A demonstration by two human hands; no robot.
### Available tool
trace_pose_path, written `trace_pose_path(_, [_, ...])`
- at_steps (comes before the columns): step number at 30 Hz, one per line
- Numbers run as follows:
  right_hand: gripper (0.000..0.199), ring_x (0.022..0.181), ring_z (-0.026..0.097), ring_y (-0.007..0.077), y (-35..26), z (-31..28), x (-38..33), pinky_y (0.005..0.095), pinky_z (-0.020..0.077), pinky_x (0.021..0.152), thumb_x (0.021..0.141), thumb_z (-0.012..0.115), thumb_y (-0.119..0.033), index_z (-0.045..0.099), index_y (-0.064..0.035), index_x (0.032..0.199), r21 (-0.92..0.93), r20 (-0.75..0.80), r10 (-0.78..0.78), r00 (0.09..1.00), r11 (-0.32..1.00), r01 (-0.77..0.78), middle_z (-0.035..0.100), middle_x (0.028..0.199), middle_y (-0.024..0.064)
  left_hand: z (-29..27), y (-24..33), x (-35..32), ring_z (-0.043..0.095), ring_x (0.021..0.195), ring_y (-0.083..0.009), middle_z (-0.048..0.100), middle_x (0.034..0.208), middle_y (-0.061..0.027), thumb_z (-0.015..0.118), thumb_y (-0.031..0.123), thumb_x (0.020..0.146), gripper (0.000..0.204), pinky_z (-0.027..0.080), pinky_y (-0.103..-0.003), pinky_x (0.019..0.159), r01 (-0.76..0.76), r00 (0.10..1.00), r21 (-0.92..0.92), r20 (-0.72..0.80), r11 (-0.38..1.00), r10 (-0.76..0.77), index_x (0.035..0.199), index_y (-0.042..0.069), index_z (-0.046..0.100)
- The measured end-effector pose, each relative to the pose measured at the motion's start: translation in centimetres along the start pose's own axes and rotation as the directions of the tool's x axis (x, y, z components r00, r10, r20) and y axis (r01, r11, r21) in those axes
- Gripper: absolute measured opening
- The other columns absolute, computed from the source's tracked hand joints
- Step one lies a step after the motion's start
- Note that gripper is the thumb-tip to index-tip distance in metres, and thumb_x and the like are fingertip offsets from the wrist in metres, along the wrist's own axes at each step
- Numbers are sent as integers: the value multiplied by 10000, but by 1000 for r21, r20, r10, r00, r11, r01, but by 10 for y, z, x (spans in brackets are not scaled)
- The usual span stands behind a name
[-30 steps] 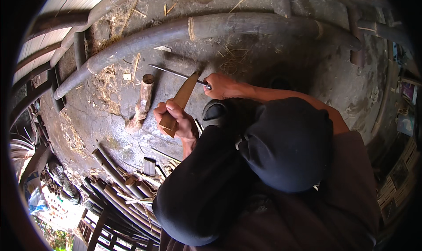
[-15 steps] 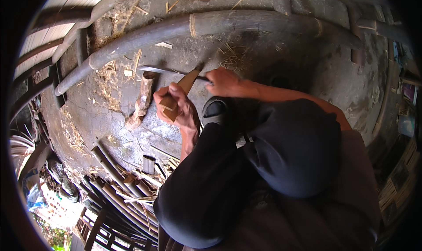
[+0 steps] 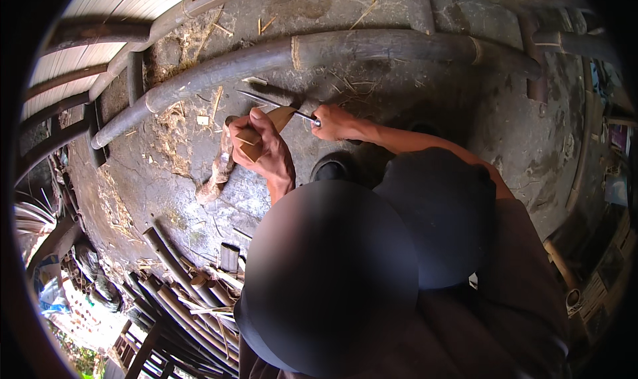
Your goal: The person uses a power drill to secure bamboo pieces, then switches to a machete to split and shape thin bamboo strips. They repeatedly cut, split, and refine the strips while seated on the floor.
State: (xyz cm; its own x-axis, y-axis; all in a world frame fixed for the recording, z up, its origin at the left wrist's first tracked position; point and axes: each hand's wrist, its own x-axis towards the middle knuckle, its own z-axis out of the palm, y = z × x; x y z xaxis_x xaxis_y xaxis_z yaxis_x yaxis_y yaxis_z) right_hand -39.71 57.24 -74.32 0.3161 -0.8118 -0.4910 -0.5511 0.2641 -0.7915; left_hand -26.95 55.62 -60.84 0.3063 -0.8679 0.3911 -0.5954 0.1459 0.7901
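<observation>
My left hand (image 3: 267,145) is closed around a flat tan piece of split bamboo or wood (image 3: 284,117), whose cut end sticks out of the fist toward me. My right hand (image 3: 334,122) grips the handle of a long knife (image 3: 264,100). The blade points left and away, crossing the far end of the tan piece. I cannot tell how deep, if at all, the edge bites. Partly behind my left hand, a short, thick piece of log (image 3: 214,181) lies on the floor.
A thick bamboo pole (image 3: 372,49) runs across in front of me, low over the floor (image 3: 399,80). Cut bamboo poles (image 3: 169,266) are piled at lower left, a small block (image 3: 230,257) beside them. Shavings litter the ground. My knees in dark trousers (image 3: 432,219) fill the near middle.
The knife has turned, its blade now slanting more steeply and showing narrower. My left hand and the tan piece have shifted so they cover more of the log. The whole view has moved slightly.
</observation>
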Motion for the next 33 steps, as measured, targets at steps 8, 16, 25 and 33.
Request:
trace_pose_path(8, [198, 718, 642, 416, -26, -1, -23, 486, 500, 655, 779, 601, -187, 648, 3, 804, -141, -180, -157, 971, 981, 132, 633, 715, 241, -2, 0, -5, 450, 525, -174, 513, 609, -94, 611, 226, 932, 295, 408, -330, 506, -45, 997, 68, -53, 997, 49, 764, 12, 495])
trace_pose_path(16, [211, 680, 632, 409, 20, -6, -52, 467, 495, 635, 823, 570, -205, 634, -5, 804, -6, 27, 149, 988, 989, -149, 624, 688, 228, 6, 7, 2, 417, 556, -138, 493, 618, -64, 575, 229, 953, 306, 370, -313, 507, -32, 999, 52, -11, 998, 33, 770, -7, 507])
trace_pose_path(25, [199, 732, 620, 408, 9, -31, -91, 457, 490, 672, 794, 561, -189, 635, -5, 780, -200, -134, -214, 968, 962, 185, 619, 720, 229, 11, 3, 16, 376, 510, -112, 462, 568, -50, 614, 167, 926, 286, 351, -302, 459, -52, 998, -27, -38, 998, 51, 726, 2, 493])
trace_pose_path(33, [233, 786, 632, 401, 22, -57, -103, 491, 498, 743, 776, 578, -215, 642, 6, 816, -288, 94, 138, 986, 952, -105, 636, 796, 231, 0, -27, 55, 351, 434, -112, 463, 549, -9, 580, 259, 931, 318, 321, -294, 396, 67, 991, -131, -105, 989, -81, 695, 74, 476])
